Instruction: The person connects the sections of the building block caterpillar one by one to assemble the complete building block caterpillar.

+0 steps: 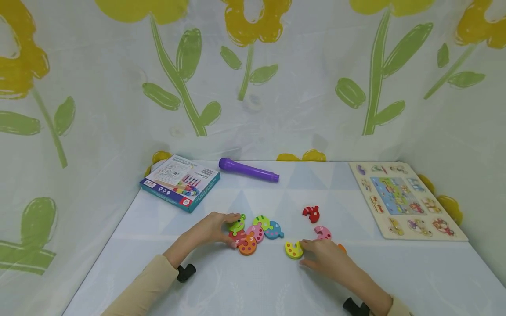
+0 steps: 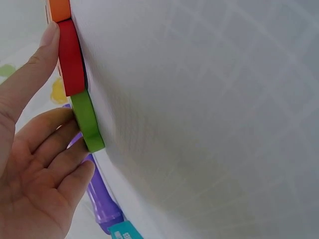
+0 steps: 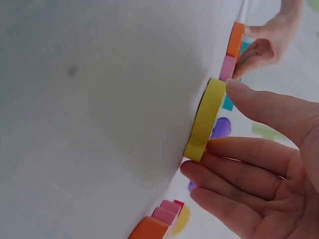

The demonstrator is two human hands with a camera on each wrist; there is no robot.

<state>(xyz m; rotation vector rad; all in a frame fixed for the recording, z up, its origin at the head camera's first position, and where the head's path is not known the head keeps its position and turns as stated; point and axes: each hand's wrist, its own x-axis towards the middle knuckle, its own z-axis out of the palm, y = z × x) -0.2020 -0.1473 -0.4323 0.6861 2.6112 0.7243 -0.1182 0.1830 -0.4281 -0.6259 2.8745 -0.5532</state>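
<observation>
A row of joined, numbered caterpillar puzzle pieces (image 1: 247, 245) lies on the table, made up of red, orange, pink, green and blue segments. Its green head piece (image 2: 88, 122) has a smiling face. My left hand (image 1: 215, 228) holds the head end, thumb against the red piece (image 2: 72, 57) and fingers at the green head. To the right of the row, my right hand (image 1: 330, 259) grips a yellow dotted puzzle piece (image 1: 293, 250) between thumb and fingers. In the right wrist view the yellow piece (image 3: 207, 119) stands edge-on, close against the table.
Loose red (image 1: 312, 213), pink (image 1: 323, 232) and orange puzzle pieces (image 1: 342, 248) lie beyond and beside my right hand. A boxed set (image 1: 179, 182) sits at the back left, a purple toy microphone (image 1: 249, 170) at the back, and a wooden picture board (image 1: 407, 202) at the right.
</observation>
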